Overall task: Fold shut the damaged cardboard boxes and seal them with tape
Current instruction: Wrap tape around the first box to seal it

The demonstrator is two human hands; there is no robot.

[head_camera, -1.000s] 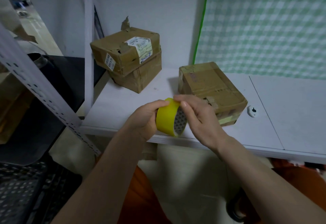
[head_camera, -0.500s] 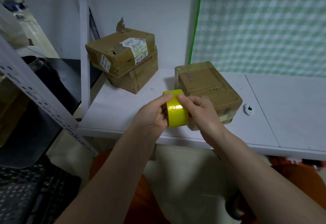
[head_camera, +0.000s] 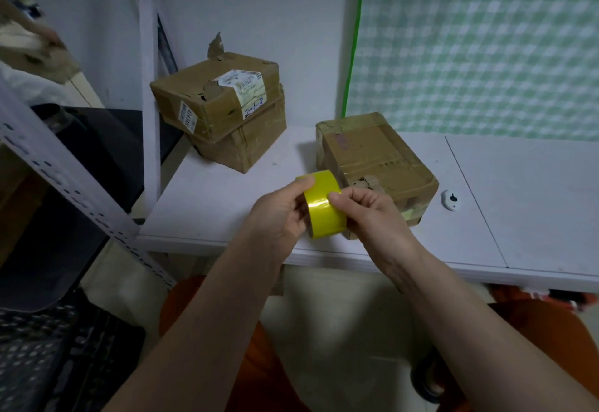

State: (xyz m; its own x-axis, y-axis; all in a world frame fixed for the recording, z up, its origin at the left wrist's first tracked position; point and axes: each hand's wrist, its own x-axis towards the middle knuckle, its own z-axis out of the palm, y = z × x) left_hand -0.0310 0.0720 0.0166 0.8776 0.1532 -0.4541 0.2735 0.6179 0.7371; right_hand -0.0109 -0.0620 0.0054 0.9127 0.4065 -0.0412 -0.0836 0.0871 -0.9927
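Yellow tape roll (head_camera: 325,209), light, rigid and glossy-slick, being gripped by left hand (head_camera: 281,213) at its rim and pinched by right hand (head_camera: 368,213) on its face, just before torn box (head_camera: 372,168); likely best gripped through the core.

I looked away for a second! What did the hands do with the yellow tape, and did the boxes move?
The yellow tape roll got turned: a second ago its open core faced the camera, now its shiny outer band does. The left hand still holds it, and the right hand keeps its thumb on the band. The stacked boxes and the nearer box stayed put.
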